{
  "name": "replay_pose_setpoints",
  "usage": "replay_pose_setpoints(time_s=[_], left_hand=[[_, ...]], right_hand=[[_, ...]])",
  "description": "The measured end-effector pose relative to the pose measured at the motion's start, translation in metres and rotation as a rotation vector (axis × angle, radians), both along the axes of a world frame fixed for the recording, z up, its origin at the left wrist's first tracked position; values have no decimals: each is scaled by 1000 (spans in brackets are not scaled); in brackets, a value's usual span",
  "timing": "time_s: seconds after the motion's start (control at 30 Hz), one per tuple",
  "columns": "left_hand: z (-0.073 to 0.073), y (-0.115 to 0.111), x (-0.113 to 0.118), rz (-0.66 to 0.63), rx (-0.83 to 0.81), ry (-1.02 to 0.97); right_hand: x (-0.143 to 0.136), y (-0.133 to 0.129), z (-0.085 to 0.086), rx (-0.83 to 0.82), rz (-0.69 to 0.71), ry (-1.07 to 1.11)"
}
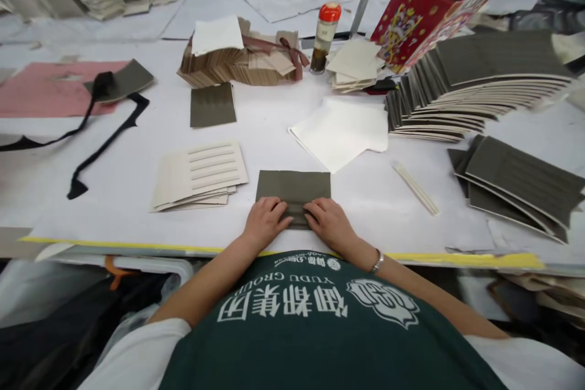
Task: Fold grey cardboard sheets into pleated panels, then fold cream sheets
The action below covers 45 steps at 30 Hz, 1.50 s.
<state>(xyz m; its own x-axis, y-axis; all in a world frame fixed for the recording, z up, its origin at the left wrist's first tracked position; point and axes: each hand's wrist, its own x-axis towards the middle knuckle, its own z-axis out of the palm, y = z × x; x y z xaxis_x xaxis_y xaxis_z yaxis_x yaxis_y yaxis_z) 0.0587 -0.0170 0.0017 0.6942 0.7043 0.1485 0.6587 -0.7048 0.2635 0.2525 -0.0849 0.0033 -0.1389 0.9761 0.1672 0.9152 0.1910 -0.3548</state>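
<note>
Both hands work one piece: left hand (269, 219) on its left part, right hand (333, 222) on its right, fingers curled and fingertips down on the surface. Can't tell if either is pinching the material or only pressing it.

Piece is a dark grey-green panel (292, 184), flat on the bench (114, 219), long side running left to right. Its plain far part shows ahead of the fingers; crosswise ridges or creases show between the two hands. Far corners look square, far edge fairly straight. Parts under the fingers are hidden, so crease count is unknown.

Progress, as judged: this panel looks partway through, creases present in the near part, none visible in the far part. Both hands are on it, so handling of it isn't finished. Just left of the left hand, a loose pile of pale pieces (201, 173) has parallel ridges on the top one; these look like panels lying reverse side up, likely further along. Well right of the right hand, a stack of dark panels (521, 177) shows faint ridges too; beyond it, a large fanned stack (498, 58) holds many more. Which pile is done and which is waiting can't be confirmed, so no firm count of what's left. White sheets (347, 128) lie ahead of the right hand.
</note>
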Motion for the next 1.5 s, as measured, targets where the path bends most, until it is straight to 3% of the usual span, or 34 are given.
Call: replay_pose_setpoints(time_s=[0.1,0.2,0.33,0.43,0.5,0.6,0.77,0.83,1.03,1.23,1.37,1.5], left_hand=[[4,6,-20,32,1,8],[11,8,-26,68,7,52],[15,7,-1,38,64,41],[8,7,22,-78,59,2],[3,8,27,-90,45,10],[1,14,15,-22,64,13],[12,25,-1,131,113,98],[15,27,8,147,140,94],[7,30,46,-9,98,21],[2,39,21,49,149,22],[12,44,0,111,174,94],[22,46,1,194,189,138]], right_hand=[[17,-12,1,7,-55,-6],[25,-16,5,0,-64,-28],[11,-2,7,24,-55,-45],[-4,12,1,101,-13,-21],[-7,15,-4,111,-7,-26],[1,14,-5,102,-68,-49],[20,17,4,53,-142,-97],[17,24,7,54,-141,-101],[-7,45,0,101,-84,-59],[14,39,1,86,-173,-160],[31,37,8,54,-202,-207],[28,42,12,49,-203,-159]])
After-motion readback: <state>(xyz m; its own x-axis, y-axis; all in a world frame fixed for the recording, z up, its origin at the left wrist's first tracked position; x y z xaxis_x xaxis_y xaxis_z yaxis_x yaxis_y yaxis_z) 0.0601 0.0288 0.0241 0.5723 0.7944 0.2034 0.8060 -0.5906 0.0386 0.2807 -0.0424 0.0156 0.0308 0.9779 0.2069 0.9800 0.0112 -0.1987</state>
